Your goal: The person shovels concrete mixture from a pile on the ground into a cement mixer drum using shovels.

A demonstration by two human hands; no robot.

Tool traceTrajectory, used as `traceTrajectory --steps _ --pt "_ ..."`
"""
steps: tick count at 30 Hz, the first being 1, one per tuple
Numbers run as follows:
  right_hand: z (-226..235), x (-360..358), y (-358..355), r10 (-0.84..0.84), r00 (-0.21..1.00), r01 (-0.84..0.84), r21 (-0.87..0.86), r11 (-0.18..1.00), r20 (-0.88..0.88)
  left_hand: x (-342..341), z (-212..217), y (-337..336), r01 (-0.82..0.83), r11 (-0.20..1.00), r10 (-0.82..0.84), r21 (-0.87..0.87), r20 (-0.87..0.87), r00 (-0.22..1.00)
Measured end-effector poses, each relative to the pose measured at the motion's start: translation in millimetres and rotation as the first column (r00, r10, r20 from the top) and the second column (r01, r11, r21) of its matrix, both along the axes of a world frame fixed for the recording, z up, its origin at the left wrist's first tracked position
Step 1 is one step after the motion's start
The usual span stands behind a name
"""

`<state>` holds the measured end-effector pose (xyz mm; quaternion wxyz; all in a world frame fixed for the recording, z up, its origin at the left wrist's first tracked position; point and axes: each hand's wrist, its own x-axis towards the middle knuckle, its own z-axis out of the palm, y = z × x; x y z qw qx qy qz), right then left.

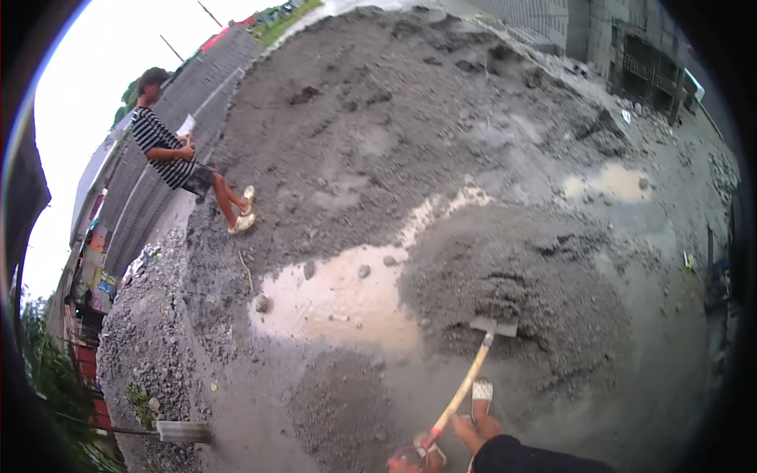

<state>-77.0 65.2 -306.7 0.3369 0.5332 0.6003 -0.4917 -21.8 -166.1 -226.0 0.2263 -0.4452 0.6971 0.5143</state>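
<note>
A hoe (464,386) with a pale wooden handle slants up from the lower edge. Its flat metal blade (505,327) rests against a mound of dark grey sand (520,276). Coming out of a dark sleeve, my right hand (470,432) is closed at the handle's lower part. At the bottom edge my left hand (404,463) grips close to the handle's reddish end; it is partly cut off and blurred. My feet, in light patterned shoes (482,390), stand just beside the handle.
A muddy puddle (339,299) with stones lies left of the mound; a smaller puddle (611,183) is at the right. A person in a striped shirt (165,146) stands at the far left. Gravel (150,347) lines the left side, and a large sand heap (378,110) rises behind.
</note>
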Motion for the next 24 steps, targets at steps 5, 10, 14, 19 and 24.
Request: traceTrajectory --steps 5,10,14,19,24 --pt "-31.0 -84.3 89.6 -0.524 0.835 0.482 -0.236 0.844 -0.167 -40.6 132.1 97.5 -0.393 0.906 0.372 0.157 0.146 0.917" --pt "-79.2 -121.7 122.0 -0.676 0.737 0.635 -0.347 0.69 0.004 -85.6 202.6 147.5 -0.493 0.835 0.454 0.243 0.201 0.868" --pt "-109.5 -128.9 143.2 -0.895 0.422 0.79 -0.542 0.286 0.142 -100.5 221.8 166.8 -0.538 0.799 0.489 0.268 0.231 0.841" --pt "-117.0 -137.8 168.3 -0.839 0.48 0.768 -0.585 0.26 0.257 -100.7 198.0 166.6 -0.711 0.669 0.705 0.217 0.119 0.699" --pt "-154.6 -110.6 130.0 -0.869 0.48 0.766 -0.541 0.347 0.123 -74.7 160.2 139.2 -0.637 0.769 0.638 0.046 0.008 0.77"
